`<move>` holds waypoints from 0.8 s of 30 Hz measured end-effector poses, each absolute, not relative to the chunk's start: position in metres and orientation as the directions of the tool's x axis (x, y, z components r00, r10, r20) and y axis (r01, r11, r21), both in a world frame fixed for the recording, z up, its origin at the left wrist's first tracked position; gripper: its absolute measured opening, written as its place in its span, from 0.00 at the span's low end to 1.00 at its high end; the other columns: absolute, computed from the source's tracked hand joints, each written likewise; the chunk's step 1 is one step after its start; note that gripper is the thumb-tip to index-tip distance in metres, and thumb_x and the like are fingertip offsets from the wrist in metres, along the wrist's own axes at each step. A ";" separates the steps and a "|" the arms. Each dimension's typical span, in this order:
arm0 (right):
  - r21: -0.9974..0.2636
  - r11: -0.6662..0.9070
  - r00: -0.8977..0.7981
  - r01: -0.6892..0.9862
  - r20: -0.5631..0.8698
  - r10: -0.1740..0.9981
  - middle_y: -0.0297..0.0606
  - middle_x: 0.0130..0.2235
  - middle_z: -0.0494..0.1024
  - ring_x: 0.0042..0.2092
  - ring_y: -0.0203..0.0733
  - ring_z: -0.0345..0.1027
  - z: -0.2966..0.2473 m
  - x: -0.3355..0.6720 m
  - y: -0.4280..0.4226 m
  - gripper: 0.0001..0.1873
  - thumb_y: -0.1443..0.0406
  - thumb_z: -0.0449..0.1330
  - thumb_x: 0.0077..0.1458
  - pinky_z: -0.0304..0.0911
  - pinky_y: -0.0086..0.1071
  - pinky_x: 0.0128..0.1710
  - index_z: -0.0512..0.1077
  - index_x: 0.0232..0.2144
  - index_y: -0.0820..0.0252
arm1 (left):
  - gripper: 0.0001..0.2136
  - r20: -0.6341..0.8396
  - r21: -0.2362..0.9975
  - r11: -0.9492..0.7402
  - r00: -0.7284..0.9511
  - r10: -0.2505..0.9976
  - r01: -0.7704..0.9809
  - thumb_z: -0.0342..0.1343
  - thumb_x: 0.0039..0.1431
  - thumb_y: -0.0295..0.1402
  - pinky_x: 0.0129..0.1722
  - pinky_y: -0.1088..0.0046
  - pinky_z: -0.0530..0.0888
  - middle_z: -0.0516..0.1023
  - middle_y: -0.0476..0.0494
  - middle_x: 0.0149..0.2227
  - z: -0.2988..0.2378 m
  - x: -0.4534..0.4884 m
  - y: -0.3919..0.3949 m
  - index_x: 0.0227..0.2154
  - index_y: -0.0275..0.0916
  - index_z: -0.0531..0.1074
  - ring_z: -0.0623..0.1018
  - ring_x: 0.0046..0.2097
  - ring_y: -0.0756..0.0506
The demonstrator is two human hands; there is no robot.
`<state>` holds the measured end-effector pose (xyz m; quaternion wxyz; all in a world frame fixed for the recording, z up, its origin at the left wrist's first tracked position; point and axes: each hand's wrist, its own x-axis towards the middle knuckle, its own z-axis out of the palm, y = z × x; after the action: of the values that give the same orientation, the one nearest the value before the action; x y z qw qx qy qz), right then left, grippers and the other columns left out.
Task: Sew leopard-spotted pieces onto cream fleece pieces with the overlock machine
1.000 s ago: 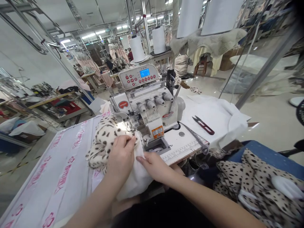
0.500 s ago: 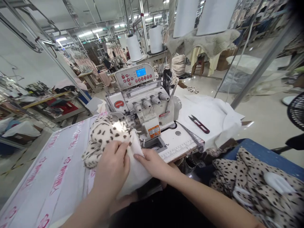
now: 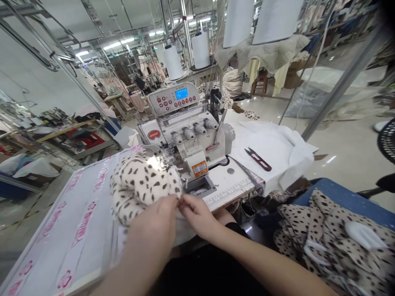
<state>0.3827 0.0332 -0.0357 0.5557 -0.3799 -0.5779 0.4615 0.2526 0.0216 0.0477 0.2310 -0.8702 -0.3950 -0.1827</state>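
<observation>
A cream, dark-spotted fleece piece lies bunched on the table in front of the white overlock sewing machine, its far edge near the presser foot. My left hand is closed, pinching the near edge of the fleece. My right hand pinches the same edge right beside it, fingertips almost touching. White fabric hangs off the table edge under both hands.
Red-handled thread snips lie on a white cloth right of the machine. A pile of spotted fabric pieces sits on a blue surface at lower right. The table carries pink printed film. Thread cones stand behind the machine.
Both hands drew back from the presser foot toward me and came together, pinching the fabric edge. The spotted fleece bunched up and now covers the white fabric that showed earlier.
</observation>
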 end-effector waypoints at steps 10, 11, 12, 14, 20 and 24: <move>-0.987 0.027 -0.229 -0.156 0.062 0.971 0.27 0.19 0.53 0.24 0.30 0.47 -0.028 0.398 0.048 0.22 0.50 0.55 0.48 0.48 0.25 0.23 0.57 0.17 0.61 | 0.09 0.537 0.155 -0.646 0.485 0.690 0.748 0.46 0.58 0.28 0.45 0.68 0.69 0.70 0.40 0.40 0.040 0.248 0.046 0.38 0.35 0.70 0.70 0.44 0.46; -0.986 0.021 -0.251 -0.167 0.063 0.966 0.27 0.19 0.54 0.23 0.30 0.48 -0.028 0.399 0.048 0.23 0.50 0.56 0.48 0.49 0.25 0.24 0.58 0.17 0.61 | 0.10 0.566 0.114 -0.628 0.469 0.678 0.770 0.47 0.58 0.29 0.48 0.65 0.67 0.69 0.39 0.44 0.040 0.245 0.053 0.41 0.35 0.70 0.68 0.47 0.44; -0.981 0.015 -0.276 -0.192 0.069 0.959 0.27 0.19 0.55 0.24 0.30 0.49 -0.029 0.400 0.048 0.23 0.49 0.56 0.47 0.50 0.25 0.24 0.59 0.17 0.61 | 0.11 0.566 0.071 -0.613 0.475 0.674 0.787 0.48 0.58 0.29 0.50 0.63 0.66 0.68 0.39 0.46 0.039 0.243 0.060 0.43 0.35 0.69 0.67 0.49 0.43; -0.971 0.004 -0.316 -0.241 0.082 0.945 0.28 0.20 0.57 0.24 0.30 0.50 -0.030 0.402 0.047 0.23 0.49 0.56 0.47 0.51 0.25 0.25 0.61 0.19 0.62 | 0.13 0.521 -0.002 -0.610 0.521 0.676 0.792 0.48 0.58 0.30 0.51 0.61 0.65 0.67 0.39 0.48 0.036 0.241 0.069 0.44 0.35 0.69 0.66 0.50 0.42; -0.964 -0.005 -0.323 -0.265 0.084 0.943 0.27 0.20 0.56 0.24 0.29 0.47 -0.037 0.401 0.046 0.24 0.48 0.57 0.47 0.48 0.25 0.24 0.61 0.19 0.63 | 0.13 0.460 -0.034 -0.638 0.579 0.674 0.769 0.46 0.59 0.31 0.49 0.63 0.66 0.67 0.40 0.48 0.034 0.236 0.076 0.45 0.37 0.69 0.65 0.49 0.42; -0.964 -0.005 -0.316 -0.266 0.082 0.945 0.27 0.20 0.55 0.24 0.29 0.46 -0.037 0.397 0.052 0.24 0.48 0.57 0.46 0.46 0.25 0.23 0.60 0.19 0.63 | 0.13 0.414 0.010 -0.650 0.589 0.695 0.760 0.44 0.60 0.33 0.49 0.63 0.65 0.67 0.41 0.48 0.042 0.231 0.083 0.45 0.39 0.69 0.65 0.50 0.43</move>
<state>0.3971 0.0516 -0.0375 0.4828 -0.3302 -0.5140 0.6275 0.2306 0.0829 0.0415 0.0840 -0.8873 -0.4098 -0.1943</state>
